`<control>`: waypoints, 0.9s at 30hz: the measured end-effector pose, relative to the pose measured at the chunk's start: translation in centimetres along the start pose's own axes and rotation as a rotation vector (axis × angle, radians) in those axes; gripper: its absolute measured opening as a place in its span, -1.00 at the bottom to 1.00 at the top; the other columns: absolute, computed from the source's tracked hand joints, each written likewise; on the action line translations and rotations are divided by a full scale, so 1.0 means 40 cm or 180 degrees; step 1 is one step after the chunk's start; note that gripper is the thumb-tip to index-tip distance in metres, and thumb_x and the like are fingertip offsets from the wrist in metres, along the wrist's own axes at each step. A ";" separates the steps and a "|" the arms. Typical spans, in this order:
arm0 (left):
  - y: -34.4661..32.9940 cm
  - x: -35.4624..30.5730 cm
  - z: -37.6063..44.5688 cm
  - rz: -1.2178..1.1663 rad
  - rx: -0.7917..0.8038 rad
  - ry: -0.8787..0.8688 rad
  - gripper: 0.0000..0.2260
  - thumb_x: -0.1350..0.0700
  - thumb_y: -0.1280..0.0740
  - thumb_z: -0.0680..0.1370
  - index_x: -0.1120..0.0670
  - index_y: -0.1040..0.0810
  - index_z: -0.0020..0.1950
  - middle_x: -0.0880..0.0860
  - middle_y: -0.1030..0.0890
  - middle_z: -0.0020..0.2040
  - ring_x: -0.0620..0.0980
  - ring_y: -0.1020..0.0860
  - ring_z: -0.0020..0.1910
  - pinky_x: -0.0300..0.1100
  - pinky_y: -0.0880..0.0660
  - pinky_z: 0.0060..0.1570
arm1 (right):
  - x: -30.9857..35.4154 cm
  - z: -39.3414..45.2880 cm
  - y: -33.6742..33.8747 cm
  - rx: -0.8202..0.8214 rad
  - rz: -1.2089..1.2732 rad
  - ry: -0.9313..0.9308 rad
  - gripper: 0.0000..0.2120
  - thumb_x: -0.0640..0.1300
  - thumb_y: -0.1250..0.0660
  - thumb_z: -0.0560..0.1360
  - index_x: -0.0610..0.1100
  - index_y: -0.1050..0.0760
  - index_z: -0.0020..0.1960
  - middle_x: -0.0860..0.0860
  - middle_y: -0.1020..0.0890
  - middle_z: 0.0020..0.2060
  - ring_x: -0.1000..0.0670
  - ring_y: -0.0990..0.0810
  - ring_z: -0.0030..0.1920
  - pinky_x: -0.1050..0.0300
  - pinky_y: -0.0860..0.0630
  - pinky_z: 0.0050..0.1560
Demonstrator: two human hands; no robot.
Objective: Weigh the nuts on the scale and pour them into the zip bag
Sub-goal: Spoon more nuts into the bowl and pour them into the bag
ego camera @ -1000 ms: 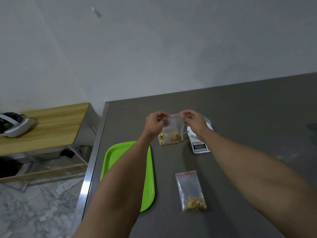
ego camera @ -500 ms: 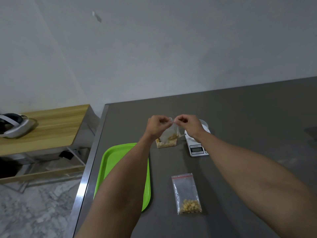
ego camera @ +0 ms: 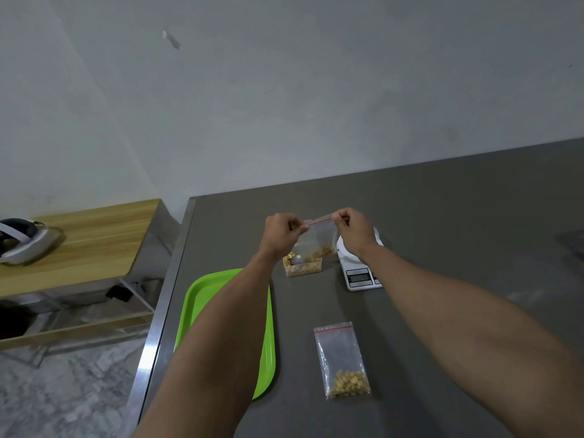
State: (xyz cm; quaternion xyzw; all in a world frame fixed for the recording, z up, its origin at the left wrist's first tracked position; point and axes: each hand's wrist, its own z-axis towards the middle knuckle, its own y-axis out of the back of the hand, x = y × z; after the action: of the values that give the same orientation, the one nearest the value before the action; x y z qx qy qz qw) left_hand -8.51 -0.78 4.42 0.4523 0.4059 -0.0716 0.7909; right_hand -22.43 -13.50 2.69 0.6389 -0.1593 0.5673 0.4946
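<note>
Left hand [ego camera: 282,230] and right hand [ego camera: 353,229] each pinch 1 end of the red zip strip on a clear zip bag [ego camera: 317,238], held taut above the open nut container [ego camera: 302,266]. Nuts sit in the bag's bottom. Scale [ego camera: 360,273] just right. 2nd filled bag [ego camera: 343,361] lies flat on the grey table [ego camera: 442,216], beside the green tray [ego camera: 265,343].

No legible text is showing; the scale [ego camera: 360,273] display at the far right is appearing too blurred to read.

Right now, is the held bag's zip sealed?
Cannot tell: both hands, left hand and right hand, pinch the zip bag strip taut.
</note>
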 end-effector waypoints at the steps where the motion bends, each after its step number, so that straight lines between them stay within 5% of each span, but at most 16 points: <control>1: 0.001 -0.003 0.000 0.0008 -0.0006 -0.0021 -0.89 0.10 -0.47 0.47 0.14 -0.68 -0.18 -0.08 -0.55 -0.40 -0.25 -0.42 -0.45 -0.49 -0.30 -0.40 | 0.003 -0.002 -0.005 -0.0028 0.0066 -0.0019 -0.92 -0.15 -0.26 0.62 -0.10 -0.51 -0.01 0.02 -0.58 -0.12 0.02 -0.52 -0.08 0.20 -0.39 -0.06; 7: 0.019 0.006 0.005 -0.0149 -0.0020 -0.0064 -0.93 0.10 -0.47 0.47 0.05 -0.67 -0.20 -0.07 -0.58 -0.38 -0.19 -0.45 -0.40 -0.35 -0.35 -0.35 | 0.015 -0.017 -0.010 0.0239 0.0886 -0.0050 -0.97 -0.14 -0.31 0.59 -0.05 -0.51 -0.03 0.09 -0.59 -0.12 0.09 -0.55 -0.07 0.32 -0.44 -0.09; 20: -0.006 0.017 -0.048 -0.1503 -0.0069 0.0611 -0.92 0.25 -0.39 0.52 0.25 -0.65 -0.12 0.16 -0.65 -0.28 -0.06 -0.59 -0.34 -0.20 -0.56 -0.23 | -0.005 -0.046 0.001 0.0133 0.1532 -0.0429 -0.94 -0.21 -0.37 0.56 -0.12 -0.59 -0.09 -0.03 -0.67 -0.30 0.00 -0.66 -0.22 0.06 -0.61 0.06; 24: -0.034 0.025 -0.088 -0.2251 0.0423 0.0940 -0.81 0.15 -0.41 0.52 0.18 -0.60 0.10 0.12 -0.64 -0.07 0.01 -0.60 -0.14 -0.10 -0.55 -0.10 | -0.007 -0.082 0.007 0.0295 0.1826 -0.0697 -0.93 -0.19 -0.35 0.57 -0.09 -0.58 -0.08 0.02 -0.65 -0.29 0.10 -0.64 -0.28 0.13 -0.61 -0.11; 27: -0.077 0.049 -0.142 -0.2316 0.0997 0.1203 -0.93 0.22 -0.36 0.55 0.15 -0.63 0.00 0.12 -0.65 -0.07 0.01 -0.61 -0.12 -0.07 -0.53 0.02 | -0.027 -0.108 0.009 0.0267 0.1836 -0.0933 -0.90 -0.18 -0.33 0.59 -0.08 -0.57 -0.10 0.04 -0.63 -0.28 0.13 -0.62 -0.31 0.18 -0.58 -0.22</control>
State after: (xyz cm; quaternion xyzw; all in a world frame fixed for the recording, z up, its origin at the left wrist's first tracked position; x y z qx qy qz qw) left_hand -11.99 2.34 -0.49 0.3995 0.6607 -0.3223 0.5478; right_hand -25.49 -10.56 1.33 0.6621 -0.3797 0.5920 0.2586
